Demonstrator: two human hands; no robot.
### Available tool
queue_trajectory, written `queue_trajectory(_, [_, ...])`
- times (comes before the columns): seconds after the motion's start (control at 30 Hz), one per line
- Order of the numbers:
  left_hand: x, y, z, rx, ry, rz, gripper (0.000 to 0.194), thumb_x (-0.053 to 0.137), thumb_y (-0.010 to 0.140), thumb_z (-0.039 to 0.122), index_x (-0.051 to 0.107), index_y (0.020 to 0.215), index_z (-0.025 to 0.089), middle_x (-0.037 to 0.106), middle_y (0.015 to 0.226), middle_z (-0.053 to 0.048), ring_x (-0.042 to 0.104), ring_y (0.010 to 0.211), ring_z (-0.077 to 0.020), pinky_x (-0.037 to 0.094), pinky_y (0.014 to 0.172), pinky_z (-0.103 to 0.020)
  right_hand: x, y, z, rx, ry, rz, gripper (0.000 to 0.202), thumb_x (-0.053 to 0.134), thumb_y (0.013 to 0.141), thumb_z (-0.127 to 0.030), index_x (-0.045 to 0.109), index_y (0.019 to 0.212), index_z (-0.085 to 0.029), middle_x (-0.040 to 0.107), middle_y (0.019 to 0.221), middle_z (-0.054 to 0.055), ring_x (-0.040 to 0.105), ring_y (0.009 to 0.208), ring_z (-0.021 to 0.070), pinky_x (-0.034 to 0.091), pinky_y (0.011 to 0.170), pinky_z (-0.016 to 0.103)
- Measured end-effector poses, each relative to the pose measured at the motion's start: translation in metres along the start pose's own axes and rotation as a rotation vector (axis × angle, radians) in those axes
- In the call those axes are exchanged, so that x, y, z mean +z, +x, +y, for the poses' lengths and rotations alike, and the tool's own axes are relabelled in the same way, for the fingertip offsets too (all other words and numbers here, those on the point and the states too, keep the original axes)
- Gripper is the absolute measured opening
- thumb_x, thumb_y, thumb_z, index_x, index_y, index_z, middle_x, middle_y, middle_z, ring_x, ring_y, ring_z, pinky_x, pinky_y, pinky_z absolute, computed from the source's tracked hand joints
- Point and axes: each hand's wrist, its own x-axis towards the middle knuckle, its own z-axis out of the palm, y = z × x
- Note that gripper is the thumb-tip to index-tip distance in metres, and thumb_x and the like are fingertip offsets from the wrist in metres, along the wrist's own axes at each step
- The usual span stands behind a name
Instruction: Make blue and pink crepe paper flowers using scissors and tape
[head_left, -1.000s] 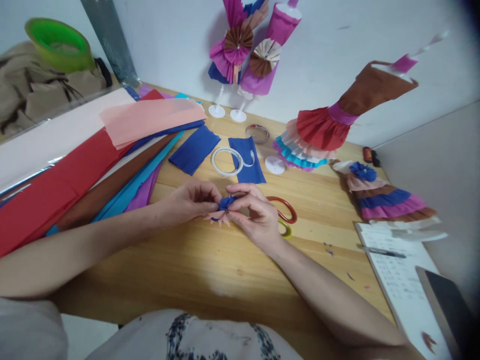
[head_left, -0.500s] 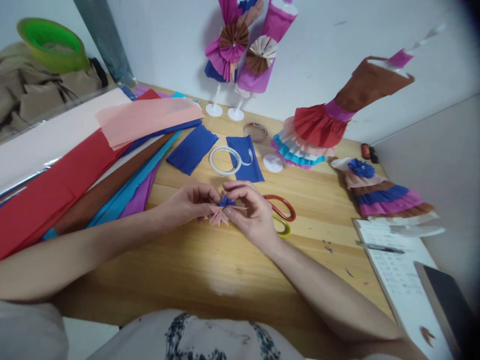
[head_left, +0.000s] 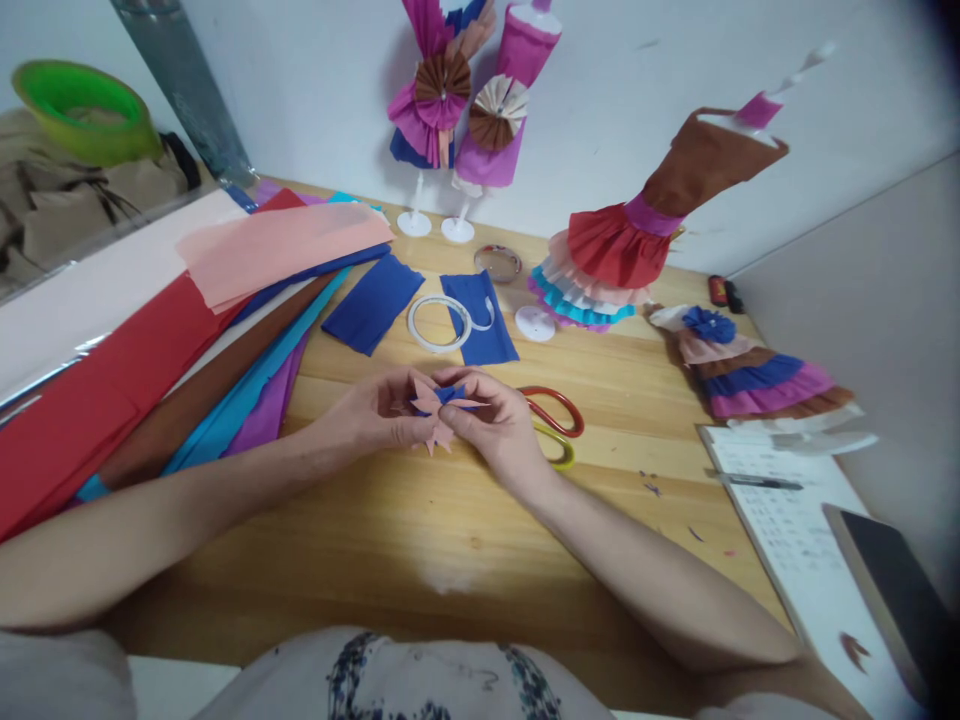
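Observation:
Above the near middle of the wooden table, a small paper flower point(head_left: 430, 402) with pointed pink and blue petals is held between my two hands. My left hand point(head_left: 386, 412) pinches its left side between thumb and fingers. On the opposite side, my right hand point(head_left: 486, 415) presses its thumb on the flower's centre, with the fingers curled behind. Just right of my right hand lie scissors with a red handle point(head_left: 556, 408) and a yellow handle point(head_left: 559, 447); their blades are hidden. Beyond the hands, a roll of white tape point(head_left: 411, 328) rests partly over a blue paper piece point(head_left: 491, 335).
Folded crepe paper, including a red strip point(head_left: 135, 375), covers the left side. Dress forms in paper dresses stand at the back, one in a brown bodice point(head_left: 705, 165). A written notebook point(head_left: 780, 530), pen point(head_left: 757, 481) and phone point(head_left: 877, 570) lie at right. Another blue piece point(head_left: 373, 303) lies mid-table.
The flower has turned so that its pink petals now spread upward and over the blue. My right thumb has moved onto its centre. The whole view has shifted slightly.

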Motion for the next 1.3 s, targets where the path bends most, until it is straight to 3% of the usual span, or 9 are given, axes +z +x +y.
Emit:
queue_trajectory(0.07, [0.002,0.001,-0.001,-0.01,0.021,0.014,0.047,0.088,0.059,0.041,0.055,0.082,0.017,0.067,0.076,0.001,0.068,0.079,-0.0195,0.051,0.071,-0.03,0.001,-0.001,-0.001,0.031,0.038,0.007,0.018,0.072,0.077,-0.025,0.058,0.066,-0.02,0.069,0.101,0.007,0.065,0.101,0.0225,0.051,0.089,0.039])
queue_trajectory(0.27, [0.011,-0.003,-0.003,-0.019,0.044,0.158,0.037,0.085,0.062,0.029,0.051,0.07,0.017,0.064,0.066,0.003,0.064,0.063,-0.0129,0.048,0.066,-0.026,0.007,-0.005,-0.005,0.117,0.199,-0.008,0.017,0.079,0.073,-0.032,0.065,0.072,-0.021,0.066,0.102,0.005,0.064,0.096,0.0202,0.052,0.086,0.036])
queue_trajectory(0.43, [0.013,-0.005,0.002,0.005,0.063,0.11,0.026,0.076,0.073,0.03,0.055,0.064,0.017,0.069,0.064,0.0,0.064,0.064,-0.0128,0.048,0.067,-0.026,0.008,-0.006,-0.001,0.191,0.351,-0.024,0.019,0.084,0.069,-0.035,0.069,0.074,-0.023,0.068,0.102,0.003,0.065,0.092,0.018,0.051,0.085,0.034])
queue_trajectory(0.6, [0.012,-0.005,0.005,-0.018,0.097,0.128,0.022,0.071,0.074,0.028,0.054,0.064,0.016,0.066,0.062,0.0,0.062,0.062,-0.0127,0.048,0.066,-0.026,0.005,-0.007,-0.001,0.239,0.423,-0.099,0.019,0.083,0.071,-0.039,0.072,0.079,-0.024,0.068,0.103,0.002,0.064,0.09,0.0163,0.051,0.078,0.03])
queue_trajectory(0.8, [0.012,-0.005,0.006,-0.049,0.231,0.151,0.02,0.07,0.069,0.021,0.053,0.061,0.017,0.059,0.056,0.003,0.06,0.06,-0.0124,0.044,0.061,-0.025,0.003,-0.004,-0.006,0.162,0.334,-0.124,0.012,0.079,0.075,-0.031,0.072,0.074,-0.023,0.069,0.093,0.003,0.064,0.084,0.0153,0.051,0.079,0.031])
queue_trajectory(1.03, [0.012,-0.006,0.008,-0.074,0.18,0.117,0.018,0.068,0.069,0.02,0.051,0.063,0.017,0.063,0.058,0.003,0.064,0.062,-0.0138,0.045,0.063,-0.025,-0.007,-0.001,-0.009,0.092,0.297,0.005,0.016,0.075,0.079,-0.039,0.072,0.08,-0.024,0.071,0.099,0.003,0.065,0.087,0.0169,0.05,0.08,0.032])
queue_trajectory(1.13, [0.012,-0.004,0.009,-0.086,0.2,0.132,0.018,0.068,0.07,0.021,0.052,0.062,0.017,0.06,0.056,0.003,0.06,0.059,-0.0119,0.043,0.061,-0.024,-0.007,-0.001,-0.011,0.166,0.233,-0.089,0.027,0.076,0.075,-0.046,0.072,0.086,-0.022,0.072,0.094,0.005,0.066,0.084,0.0182,0.051,0.077,0.033])
queue_trajectory(1.2, [0.011,-0.004,0.008,-0.073,0.219,0.136,0.018,0.068,0.07,0.021,0.053,0.062,0.017,0.058,0.055,0.004,0.055,0.056,-0.0103,0.04,0.059,-0.023,-0.004,-0.001,-0.012,0.22,0.164,-0.147,0.028,0.08,0.07,-0.044,0.07,0.084,-0.021,0.071,0.082,0.003,0.064,0.073,0.0165,0.051,0.067,0.03])
queue_trajectory(1.3, [0.011,-0.004,0.006,-0.039,0.235,0.113,0.018,0.069,0.069,0.02,0.053,0.061,0.016,0.056,0.056,0.004,0.052,0.056,-0.0093,0.039,0.059,-0.023,0.002,-0.002,-0.012,0.225,0.101,-0.138,0.022,0.08,0.069,-0.036,0.065,0.075,-0.02,0.067,0.068,-0.001,0.06,0.06,0.0133,0.048,0.059,0.028])
